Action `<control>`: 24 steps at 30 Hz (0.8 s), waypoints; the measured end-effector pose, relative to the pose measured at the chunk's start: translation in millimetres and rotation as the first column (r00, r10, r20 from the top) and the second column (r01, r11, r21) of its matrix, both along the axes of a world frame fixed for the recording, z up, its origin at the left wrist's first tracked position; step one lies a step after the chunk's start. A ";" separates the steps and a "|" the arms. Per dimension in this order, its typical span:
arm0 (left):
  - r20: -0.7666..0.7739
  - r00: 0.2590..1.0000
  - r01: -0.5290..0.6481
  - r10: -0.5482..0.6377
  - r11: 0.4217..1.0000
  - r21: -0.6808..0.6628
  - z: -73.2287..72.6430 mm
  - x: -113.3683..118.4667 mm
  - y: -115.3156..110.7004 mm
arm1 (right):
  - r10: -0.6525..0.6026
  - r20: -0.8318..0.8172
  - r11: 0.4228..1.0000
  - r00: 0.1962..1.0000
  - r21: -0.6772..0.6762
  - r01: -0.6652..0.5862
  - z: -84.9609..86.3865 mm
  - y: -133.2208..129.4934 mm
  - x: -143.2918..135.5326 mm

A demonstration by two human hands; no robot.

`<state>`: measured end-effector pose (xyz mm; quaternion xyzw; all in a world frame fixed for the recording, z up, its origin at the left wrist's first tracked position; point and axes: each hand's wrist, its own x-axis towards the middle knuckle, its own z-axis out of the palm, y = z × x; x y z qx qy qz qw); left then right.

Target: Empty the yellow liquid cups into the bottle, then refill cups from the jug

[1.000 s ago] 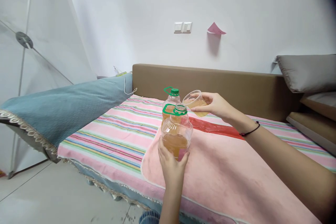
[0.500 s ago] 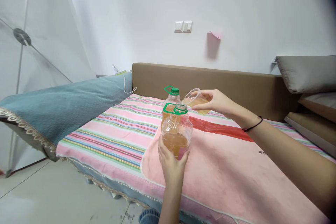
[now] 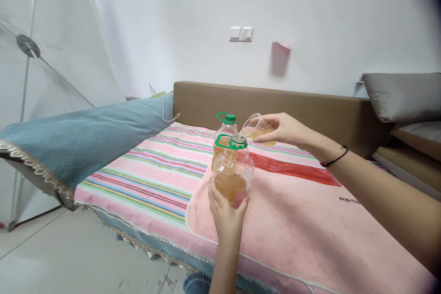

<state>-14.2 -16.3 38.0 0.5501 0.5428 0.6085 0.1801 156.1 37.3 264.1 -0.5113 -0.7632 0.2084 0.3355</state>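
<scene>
A clear plastic bottle with a green ring handle and an uncapped mouth stands on the pink mat, partly filled with amber liquid. My left hand wraps around its lower part. In my right hand is a clear plastic cup, tilted toward the bottle's mouth, with amber liquid inside. The cup's rim is just above and right of the mouth; whether liquid is flowing I cannot tell. Directly behind stands a second bottle with a green cap and handle, also holding amber liquid, partly hidden by the first.
The pink mat lies over a striped sheet. A red plastic strip or bag lies behind the hands. A brown backrest runs along the wall, with grey cushions at right and a blue-covered armrest at left.
My right hand and the cup have risen slightly, and the tilted cup holds a little less liquid near its rim. My left hand stays around the bottle.
</scene>
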 end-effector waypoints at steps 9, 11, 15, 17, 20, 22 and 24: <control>0.005 1.000 -0.005 0.005 1.000 -0.012 0.7 0.3 -0.4 | -0.029 0.038 0.999 0.999 0.026 0.028 8.0 0.7 -2.8; 0.008 1.000 -0.006 0.006 1.000 -0.013 0.0 0.5 -0.1 | -0.034 0.051 0.999 0.998 0.032 0.033 9.6 0.1 -3.8; 0.011 1.000 -0.004 0.005 1.000 -0.023 0.4 0.5 -0.4 | -0.010 0.062 1.000 0.998 0.008 0.009 12.3 -1.8 -6.1; 0.011 1.000 0.002 -0.002 1.000 -0.028 1.3 0.2 -0.9 | 0.006 0.067 1.000 0.998 -0.005 -0.005 13.4 -2.2 -6.8; 0.017 1.000 0.012 -0.011 0.999 -0.034 2.9 -0.3 -1.6 | 0.002 0.106 1.000 0.994 -0.004 -0.001 15.4 -1.8 -7.1; 0.018 1.000 0.010 -0.009 0.999 -0.035 3.9 -0.4 -2.0 | -0.004 0.143 1.000 0.990 0.003 0.004 17.3 -1.1 -7.2; 0.014 1.000 0.003 -0.002 0.999 -0.032 4.6 -0.3 -2.2 | 0.001 0.176 1.000 0.984 0.007 -0.002 19.4 -0.6 -7.5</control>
